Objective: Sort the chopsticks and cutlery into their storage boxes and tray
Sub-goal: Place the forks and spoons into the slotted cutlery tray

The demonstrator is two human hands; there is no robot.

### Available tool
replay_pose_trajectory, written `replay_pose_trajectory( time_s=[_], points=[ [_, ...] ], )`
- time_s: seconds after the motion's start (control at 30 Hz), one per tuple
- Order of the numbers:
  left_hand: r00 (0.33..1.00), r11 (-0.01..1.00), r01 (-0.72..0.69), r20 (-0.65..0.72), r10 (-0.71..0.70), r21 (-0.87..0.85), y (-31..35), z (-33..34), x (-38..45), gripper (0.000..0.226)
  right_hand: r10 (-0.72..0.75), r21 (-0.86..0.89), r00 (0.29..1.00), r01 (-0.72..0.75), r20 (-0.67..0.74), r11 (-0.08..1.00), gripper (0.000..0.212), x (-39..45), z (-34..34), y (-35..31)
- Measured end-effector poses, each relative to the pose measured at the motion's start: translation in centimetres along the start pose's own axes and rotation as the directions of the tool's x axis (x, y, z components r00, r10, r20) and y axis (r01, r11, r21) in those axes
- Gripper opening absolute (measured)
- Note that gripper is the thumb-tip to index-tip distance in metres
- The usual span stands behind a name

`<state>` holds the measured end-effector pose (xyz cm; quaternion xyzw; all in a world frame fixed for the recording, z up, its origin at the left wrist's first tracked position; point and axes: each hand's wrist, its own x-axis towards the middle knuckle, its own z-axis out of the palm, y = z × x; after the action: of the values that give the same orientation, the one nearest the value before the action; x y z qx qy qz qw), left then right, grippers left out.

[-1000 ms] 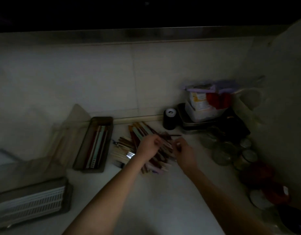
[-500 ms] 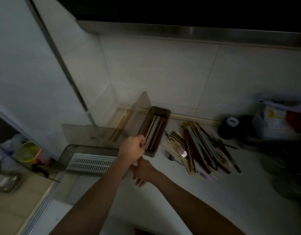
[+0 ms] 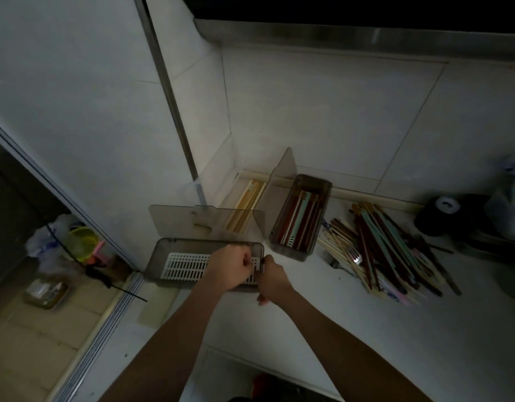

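Over the near storage box [image 3: 175, 250] on the bench [image 3: 352, 323], I saw both hands working: left hand [image 3: 231, 266] clenched on a thin item I could not identify, right hand [image 3: 272, 278] gripping the box's right end. The chopstick pile [image 3: 383, 248] lay well to the right.

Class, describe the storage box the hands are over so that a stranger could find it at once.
Start at the wall corner on the left of the white counter. Three smoky boxes sit there; take the nearest one, lying crosswise under both hands. Only it has a white slotted grate inside and no chopsticks visible.
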<state>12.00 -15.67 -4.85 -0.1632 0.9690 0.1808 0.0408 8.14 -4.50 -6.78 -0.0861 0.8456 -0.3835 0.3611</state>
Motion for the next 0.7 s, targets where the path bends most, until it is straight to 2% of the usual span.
replay_pose_trajectory(
  time_s=[0.23, 0.37, 0.57, 0.7],
  points=[
    [0.996, 0.996, -0.087, 0.018, 0.087, -0.011, -0.1, 0.3, 0.2, 0.011, 0.011, -0.051, 0.996, -0.016, -0.088, 0.999, 0.019, -0.8, -0.1, 1.1],
    [0.981, 0.983, -0.186, 0.051, 0.186, -0.005, 0.3, 0.6, 0.3, 0.009, 0.027, -0.037, 0.997, -0.030, -0.078, 0.999, 0.026, -1.9, -1.6, 2.9],
    [0.942, 0.949, -0.315, 0.122, 0.313, 0.003, 3.4, 1.9, 0.1, 0.013, 0.032, -0.035, 0.998, -0.034, -0.050, 0.999, 0.027, -5.1, -5.1, 7.4],
    [0.921, 0.925, -0.380, 0.090, 0.380, -0.014, 6.3, 3.3, -0.1, 0.013, 0.007, -0.023, 0.995, -0.010, -0.101, 1.000, 0.032, -7.1, -7.7, 10.8]
  ],
)
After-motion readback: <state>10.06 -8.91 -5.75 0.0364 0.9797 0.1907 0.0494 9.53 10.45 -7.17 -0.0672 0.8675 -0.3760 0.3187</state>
